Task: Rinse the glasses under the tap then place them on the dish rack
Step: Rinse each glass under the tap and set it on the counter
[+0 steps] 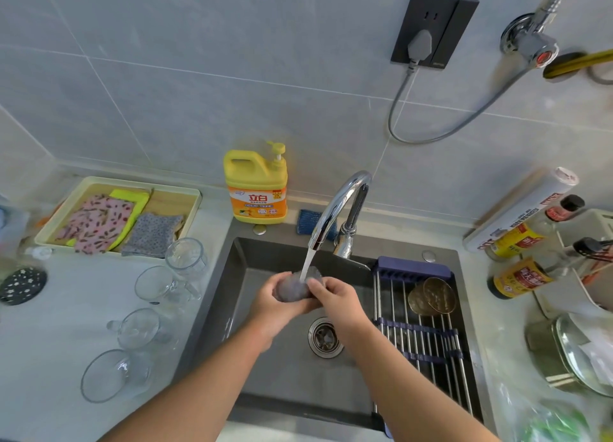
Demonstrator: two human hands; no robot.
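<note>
Grips: left hand (275, 304) and right hand (336, 297) both clamped round small clear glass (292, 289), held under stream from curved chrome tap (338, 206) to flush it.

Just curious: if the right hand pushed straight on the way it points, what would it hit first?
The glass the right hand grips, then probably the left hand cupping its far side; depth is unclear.
</note>
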